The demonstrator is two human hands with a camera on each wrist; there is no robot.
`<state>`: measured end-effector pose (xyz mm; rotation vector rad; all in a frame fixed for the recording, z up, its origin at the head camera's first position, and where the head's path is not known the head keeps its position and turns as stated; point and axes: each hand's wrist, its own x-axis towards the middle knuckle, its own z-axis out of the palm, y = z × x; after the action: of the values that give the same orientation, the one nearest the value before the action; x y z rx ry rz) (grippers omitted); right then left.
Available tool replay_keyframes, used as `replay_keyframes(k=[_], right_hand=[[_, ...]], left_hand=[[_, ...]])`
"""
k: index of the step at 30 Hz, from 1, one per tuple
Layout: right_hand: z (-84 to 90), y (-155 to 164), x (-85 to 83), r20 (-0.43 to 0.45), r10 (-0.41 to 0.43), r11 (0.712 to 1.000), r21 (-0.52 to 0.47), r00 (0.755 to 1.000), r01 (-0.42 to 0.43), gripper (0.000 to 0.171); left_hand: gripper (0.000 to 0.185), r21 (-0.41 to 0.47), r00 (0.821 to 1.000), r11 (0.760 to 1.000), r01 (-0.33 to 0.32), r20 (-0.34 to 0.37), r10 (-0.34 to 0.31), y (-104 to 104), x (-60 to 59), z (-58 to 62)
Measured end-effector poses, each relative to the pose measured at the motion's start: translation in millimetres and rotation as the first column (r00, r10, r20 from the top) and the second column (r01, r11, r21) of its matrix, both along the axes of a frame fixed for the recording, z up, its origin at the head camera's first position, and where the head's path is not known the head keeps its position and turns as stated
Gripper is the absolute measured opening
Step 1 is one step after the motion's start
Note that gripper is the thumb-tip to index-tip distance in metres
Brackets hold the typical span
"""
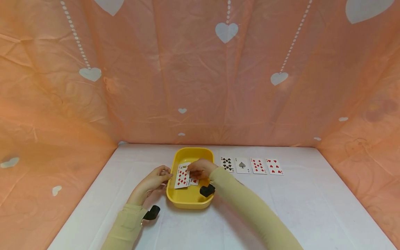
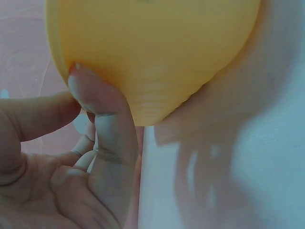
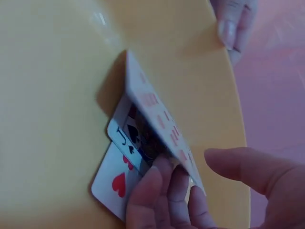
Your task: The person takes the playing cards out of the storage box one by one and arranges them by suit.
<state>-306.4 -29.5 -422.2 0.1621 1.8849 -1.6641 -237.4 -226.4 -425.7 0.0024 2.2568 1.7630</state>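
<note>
A yellow plastic tray (image 1: 190, 200) stands on the white table, with playing cards inside. At its left wall my left hand (image 1: 154, 180) pinches the rim (image 2: 64, 71) between thumb and index finger. My right hand (image 1: 201, 168) reaches in over the right side and holds a red diamonds card (image 1: 182, 177), tilted up from the tray floor. In the right wrist view its fingers (image 3: 178, 188) are curled behind that card, and the thumb (image 3: 228, 160) is on the face side. Under it lie a jack of spades (image 3: 125, 138) and a hearts card (image 3: 114, 180), partly covered.
To the right of the tray, a row of face-up cards holds a clubs card (image 1: 227, 164), an ace of spades (image 1: 242, 165), a diamonds card (image 1: 258, 166) and a six of hearts (image 1: 274, 166). A pink curtain (image 1: 200, 86) with white hearts closes off the back and sides.
</note>
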Motion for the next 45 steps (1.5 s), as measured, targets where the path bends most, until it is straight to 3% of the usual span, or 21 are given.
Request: replay_keyframes(k=[10,18,23,29,36,42,45], right_hand=[[-4.9,-8.6,2.2,-0.021,0.025,0.999,0.041,0.999,-0.024,0.003],[-6.2,-3.3,-0.3,-0.046,-0.009,0.999,0.047,0.999,0.011,0.012],[-6.1,0.1,-3.3,-0.112,-0.015,0.997,0.070,0.994,0.023,0.014],[0.3,2.9,-4.8,-0.144,0.002,0.994,0.106,0.990,0.013,0.016],[6.8,9.9,-7.7,-0.111,0.033,0.999,0.044,0.993,-0.029,0.018],[19.9,18.9,-9.4,-0.138,0.059,0.997,0.049,0.989,-0.053,0.015],[28.2,23.4,-8.8,-0.141,0.052,0.999,0.003,0.989,-0.052,0.009]], left_hand=[[0.015,0.013,1.000,1.000,0.002,-0.008,-0.001,1.8,0.1,-1.4],[0.017,0.000,1.000,1.000,-0.006,0.004,0.006,2.7,-0.3,0.9],[0.017,0.019,1.000,1.000,0.007,-0.001,-0.007,1.0,-0.2,1.3],[0.018,0.028,1.000,0.999,0.017,-0.001,-0.017,0.0,0.9,1.4],[0.017,0.026,1.000,1.000,0.012,0.006,-0.012,-0.9,-0.5,-0.2],[0.018,0.022,1.000,1.000,0.014,0.006,-0.014,-0.5,-0.9,-0.4],[0.017,0.015,1.000,1.000,0.006,0.005,-0.007,0.1,-0.4,-0.1]])
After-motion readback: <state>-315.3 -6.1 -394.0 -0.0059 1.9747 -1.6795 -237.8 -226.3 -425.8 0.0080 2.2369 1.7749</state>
